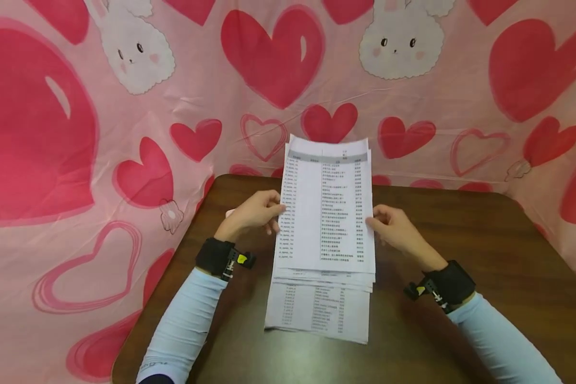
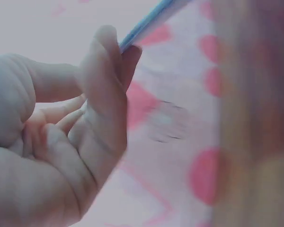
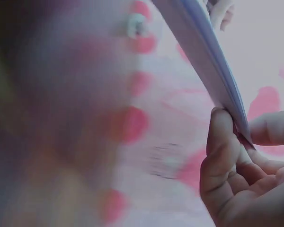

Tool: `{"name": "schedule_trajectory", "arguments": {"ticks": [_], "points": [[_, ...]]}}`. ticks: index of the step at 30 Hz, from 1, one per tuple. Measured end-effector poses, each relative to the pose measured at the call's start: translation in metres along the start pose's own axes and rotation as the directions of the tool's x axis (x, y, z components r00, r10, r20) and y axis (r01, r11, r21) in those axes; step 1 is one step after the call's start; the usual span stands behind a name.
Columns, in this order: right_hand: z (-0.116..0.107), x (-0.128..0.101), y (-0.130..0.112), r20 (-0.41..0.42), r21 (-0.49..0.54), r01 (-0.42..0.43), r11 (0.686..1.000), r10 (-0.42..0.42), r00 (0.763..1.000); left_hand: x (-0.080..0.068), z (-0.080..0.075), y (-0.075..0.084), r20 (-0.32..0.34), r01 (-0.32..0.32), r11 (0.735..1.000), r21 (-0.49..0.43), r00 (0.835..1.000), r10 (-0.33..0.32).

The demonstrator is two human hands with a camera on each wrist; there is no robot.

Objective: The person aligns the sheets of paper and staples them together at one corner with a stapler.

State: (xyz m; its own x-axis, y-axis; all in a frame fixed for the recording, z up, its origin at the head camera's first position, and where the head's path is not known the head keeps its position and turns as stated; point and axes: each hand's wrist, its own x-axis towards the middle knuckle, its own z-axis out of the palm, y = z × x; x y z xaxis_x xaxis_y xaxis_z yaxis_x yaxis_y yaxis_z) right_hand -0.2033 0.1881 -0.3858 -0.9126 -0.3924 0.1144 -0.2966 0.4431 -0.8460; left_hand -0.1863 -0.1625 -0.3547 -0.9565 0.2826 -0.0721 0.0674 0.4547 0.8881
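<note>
A stack of printed paper sheets [image 1: 307, 213] stands tilted up in front of me, its pages covered in rows of small text. My left hand [image 1: 258, 212] pinches the left edge between thumb and fingers. On the opposite edge, my right hand [image 1: 394, 226] grips the stack the same way. Lower sheets [image 1: 326, 314] stick out below the top page, unevenly lined up. In the right wrist view the stack [image 3: 203, 56] appears edge-on as several layers, with the fingers behind it and the thumb in front. The left wrist view catches only a corner of the paper [image 2: 149, 23].
Beneath the paper is a dark brown wooden table [image 1: 461, 256] with rounded corners. A pink cloth [image 1: 211, 101] printed with hearts and rabbits hangs behind it and along the sides. Part of a small pink thing [image 1: 229, 213] shows beside the left wrist.
</note>
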Motion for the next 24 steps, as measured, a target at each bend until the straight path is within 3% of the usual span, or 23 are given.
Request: {"name": "schedule_trajectory", "arguments": {"ticks": [3,6,11,14,16,18,21,24], "points": [[-0.014,0.003,-0.028,-0.118,-0.058,0.172,0.983,-0.178,0.977,-0.006,-0.011,0.026,-0.099,-0.115,0.993,0.019,0.988,0.116],[-0.022,0.003,-0.051,-0.228,-0.106,0.305,0.946,-0.322,0.919,-0.015,-0.018,0.047,-0.183,-0.208,0.976,0.071,0.959,0.217],[-0.025,-0.002,-0.082,-0.332,-0.168,0.450,0.877,-0.480,0.812,-0.024,-0.020,0.067,-0.289,-0.291,0.939,0.183,0.897,0.334],[-0.025,0.001,-0.082,-0.359,-0.167,0.498,0.851,-0.523,0.773,-0.024,-0.018,0.070,-0.332,-0.315,0.922,0.226,0.865,0.377],[-0.024,0.007,-0.073,-0.379,-0.131,0.511,0.850,-0.519,0.766,-0.022,-0.015,0.067,-0.356,-0.319,0.916,0.242,0.850,0.390],[-0.020,0.009,-0.067,-0.384,-0.101,0.512,0.853,-0.508,0.771,-0.021,-0.013,0.063,-0.368,-0.305,0.916,0.260,0.846,0.386],[-0.012,0.006,-0.066,-0.371,-0.077,0.481,0.873,-0.473,0.800,-0.019,-0.009,0.054,-0.379,-0.268,0.920,0.286,0.850,0.366],[-0.005,0.001,-0.065,-0.332,-0.097,0.440,0.893,-0.446,0.831,-0.017,-0.007,0.047,-0.368,-0.236,0.926,0.295,0.866,0.338]]}}
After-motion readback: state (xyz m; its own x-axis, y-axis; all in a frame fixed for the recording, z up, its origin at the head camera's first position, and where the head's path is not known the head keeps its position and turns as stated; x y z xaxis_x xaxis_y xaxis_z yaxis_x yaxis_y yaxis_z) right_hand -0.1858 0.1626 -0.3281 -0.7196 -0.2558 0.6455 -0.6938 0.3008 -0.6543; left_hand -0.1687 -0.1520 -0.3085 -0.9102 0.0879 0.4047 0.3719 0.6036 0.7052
